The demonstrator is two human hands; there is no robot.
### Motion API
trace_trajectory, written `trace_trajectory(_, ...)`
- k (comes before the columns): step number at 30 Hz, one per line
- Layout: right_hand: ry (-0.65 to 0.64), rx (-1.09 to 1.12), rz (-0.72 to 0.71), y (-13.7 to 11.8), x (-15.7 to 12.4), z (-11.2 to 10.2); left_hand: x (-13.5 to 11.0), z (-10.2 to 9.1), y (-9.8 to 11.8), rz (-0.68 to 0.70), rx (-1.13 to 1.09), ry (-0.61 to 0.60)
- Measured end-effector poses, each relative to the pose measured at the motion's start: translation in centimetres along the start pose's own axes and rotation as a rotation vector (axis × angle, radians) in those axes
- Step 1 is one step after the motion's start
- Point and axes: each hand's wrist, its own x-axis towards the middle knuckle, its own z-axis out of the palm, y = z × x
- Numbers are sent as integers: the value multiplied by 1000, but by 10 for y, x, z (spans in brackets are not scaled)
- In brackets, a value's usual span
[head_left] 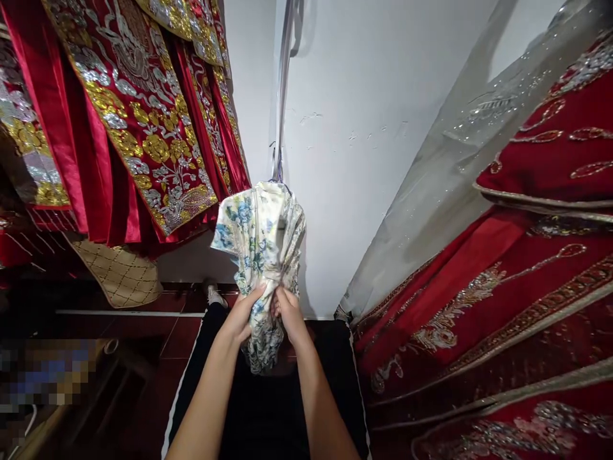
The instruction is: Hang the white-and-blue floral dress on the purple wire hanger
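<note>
With fingers closed on cloth, grips the floral garment [258,239] in both left hand [243,314] and right hand [288,308], close together at its gathered lower half. Has it hanging below a pale strip [283,83], in front of a white wall [364,160], in the head view. Faces, on the left, red costumes [153,128] with gold and silver embroidery; on the right, red embroidered cloth [479,306] beside a sheer, glittering drape [421,185].
</note>
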Motion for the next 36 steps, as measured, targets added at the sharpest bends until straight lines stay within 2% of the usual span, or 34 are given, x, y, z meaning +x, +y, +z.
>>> trace_trajectory(2,-84,33,26,2,-3,4,-5,4,3,-12,-11,-27)
trace_trajectory(6,-209,73,-18,-21,-9,-4,-7,-1,5,-29,7,-40)
trace_trajectory(8,-187,70,-29,-25,-10,-8,-4,-7,3,21,95,-21)
trace_trajectory(10,-82,56,-41,-20,-10,-13,0,-13,-2,182,299,108)
trace_trajectory(12,1,24,-34,-10,-7,-16,3,-15,-12,423,569,388)
trace_trajectory(13,13,-2,-26,-5,-6,-17,3,-15,-17,539,693,524)
trace_trajectory(14,3,-31,-19,-2,-6,-17,2,-13,-24,635,790,611)
trace_trajectory(15,-21,-57,-17,1,-6,-17,1,-11,-31,706,853,627)
trace_trajectory(17,-76,-96,-38,2,-8,-13,0,-5,-44,743,888,473)
trace_trajectory(19,-115,-124,-63,-2,-11,-7,1,-1,-52,652,871,283)
trace_trajectory(20,-134,-134,-61,-6,-12,-4,2,-2,-54,588,860,229)
trace_trajectory(22,-196,-137,-13,-14,-12,-1,4,-5,-53,478,835,182)
trace_trajectory(24,-283,-111,61,-23,-10,-1,5,-9,-49,427,779,140)
trace_trajectory(28,-367,-57,120,-40,-2,-7,4,-12,-42,485,660,15)
trace_trajectory(32,-282,14,78,-69,21,-17,4,-11,-47,538,701,29)
trace_trajectory(36,-46,55,-33,-134,73,-20,6,-13,-67,523,848,17)
